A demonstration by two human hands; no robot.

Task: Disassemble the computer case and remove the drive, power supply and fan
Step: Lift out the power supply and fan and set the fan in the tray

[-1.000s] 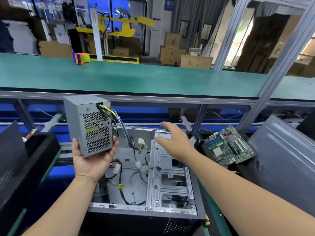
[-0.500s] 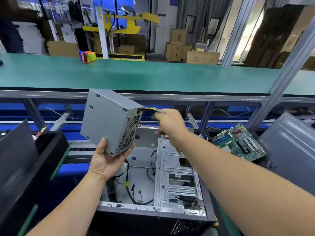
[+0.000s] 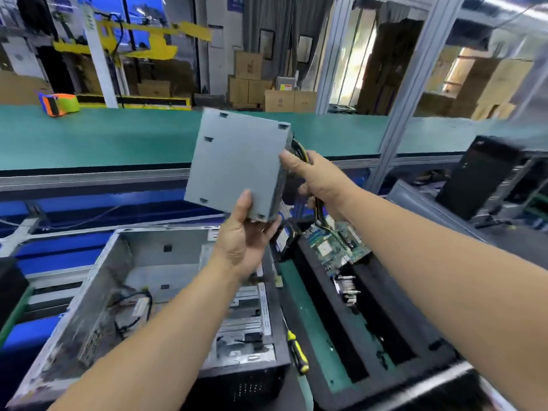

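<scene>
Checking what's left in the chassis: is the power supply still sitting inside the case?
No, the power supply is held above the open case by the left hand.

We are on an electronics assembly-line floor: a long green-matted workbench on grey aluminium framing runs across in front of us. Behind that bench stand stacked brown cardboard cartons and a yellow metal rig. Below the bench's near edge lie an opened grey steel computer case, a green circuit board and a yellow-handled screwdriver.
</scene>
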